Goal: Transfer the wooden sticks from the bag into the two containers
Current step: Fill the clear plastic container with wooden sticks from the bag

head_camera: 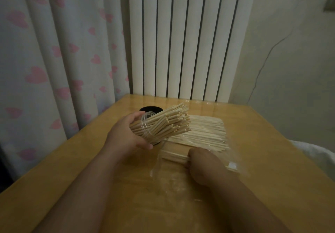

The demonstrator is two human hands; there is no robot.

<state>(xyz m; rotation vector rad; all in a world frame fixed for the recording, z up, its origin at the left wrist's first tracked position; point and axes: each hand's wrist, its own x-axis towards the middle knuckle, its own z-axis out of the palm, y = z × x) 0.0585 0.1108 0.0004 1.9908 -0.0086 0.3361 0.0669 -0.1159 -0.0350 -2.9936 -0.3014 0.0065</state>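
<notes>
Sticks (pixel 168 123) in left hand's (pixel 125 134) gripped jar (pixel 145 118) half-hide pot (pixel 150 109); right hand (pixel 203 165) seemingly clutches bag (pixel 163 171).

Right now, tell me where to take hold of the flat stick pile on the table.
Grip the flat stick pile across its middle, from above: the sticks lie parallel and flat, so fingers wrapped crosswise gather a bundle. The tilted clear container hides its left end.

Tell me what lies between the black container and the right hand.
The head view shows two things there: the tilted clear container full of sticks, which the left hand holds, and a flat layer of sticks in the bag.
</notes>
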